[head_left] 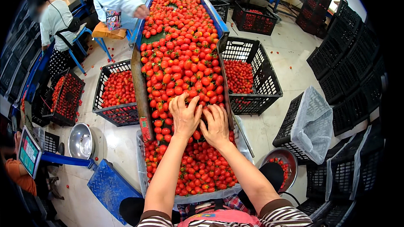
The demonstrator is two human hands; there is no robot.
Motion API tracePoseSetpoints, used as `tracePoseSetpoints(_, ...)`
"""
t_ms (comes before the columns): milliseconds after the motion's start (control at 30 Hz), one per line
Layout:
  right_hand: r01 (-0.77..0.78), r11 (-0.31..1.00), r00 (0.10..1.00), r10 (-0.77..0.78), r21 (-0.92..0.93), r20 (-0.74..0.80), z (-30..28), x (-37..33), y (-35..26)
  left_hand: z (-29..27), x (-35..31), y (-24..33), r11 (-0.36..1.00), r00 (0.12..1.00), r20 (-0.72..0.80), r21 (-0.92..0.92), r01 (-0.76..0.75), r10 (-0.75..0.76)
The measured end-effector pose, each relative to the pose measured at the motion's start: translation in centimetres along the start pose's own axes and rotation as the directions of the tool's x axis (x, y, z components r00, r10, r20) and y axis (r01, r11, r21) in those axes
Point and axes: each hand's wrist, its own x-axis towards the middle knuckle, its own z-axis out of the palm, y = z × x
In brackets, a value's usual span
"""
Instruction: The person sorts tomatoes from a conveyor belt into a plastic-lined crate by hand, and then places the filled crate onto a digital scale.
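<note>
Small oval red cherry tomatoes (181, 65) lie thick along a sloping chute with a blue and rusty metal rim (137, 75). My left hand (184, 114) rests on the tomatoes at the chute's lower end, fingers bent and apart. Close beside it, my right hand (215, 125) lies on the same layer, its fingers spread and slightly curled. Neither hand visibly grips a tomato, though what is under the palms is hidden. Below my wrists, a crate with a pale plastic liner (142, 164) holds many more tomatoes.
Black crates of tomatoes stand left (120, 117) and right (252, 101) of the chute. A lined crate (313, 122), metal bowls (81, 141) and a blue platform scale (111, 189) are nearby. A co-worker's hand (142, 11) reaches over the chute; another person (59, 21) sits left.
</note>
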Motion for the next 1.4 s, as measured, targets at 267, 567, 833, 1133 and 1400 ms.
tracePoseSetpoints(267, -0.03, 0.997, 0.998, 0.034, 0.069, -0.055, -0.1, -0.7, 0.3, 0.9, 2.0, 1.9, 0.993, 0.973, 0.23, 0.104, -0.056, 0.031)
tracePoseSetpoints(567, -0.012, 0.994, 0.998, 0.02, 0.11, -0.068, -0.1, -1.1, 0.1, 1.7, 2.1, 3.6, 0.93, 0.937, 0.335, 0.365, -0.034, -0.098)
tracePoseSetpoints(833, -0.034, 0.995, 0.997, 0.04, 0.092, -0.061, -0.3, -1.3, 0.4, -2.1, 0.8, 1.3, 0.963, 0.971, 0.153, -0.225, -0.145, 0.182)
tracePoseSetpoints(1133, -0.002, 0.996, 1.0, 0.001, 0.092, 0.004, -0.3, -1.0, -0.2, -10.1, 8.4, -4.7, 0.363, 0.744, 0.024, -0.862, 0.353, -0.668)
tracePoseSetpoints(1400, 0.008, 0.998, 0.994, -0.016, 0.07, 0.105, 0.0, -0.9, 1.2, -1.1, -1.0, -1.2, 0.987, 0.975, 0.167, 0.095, 0.129, -0.144)
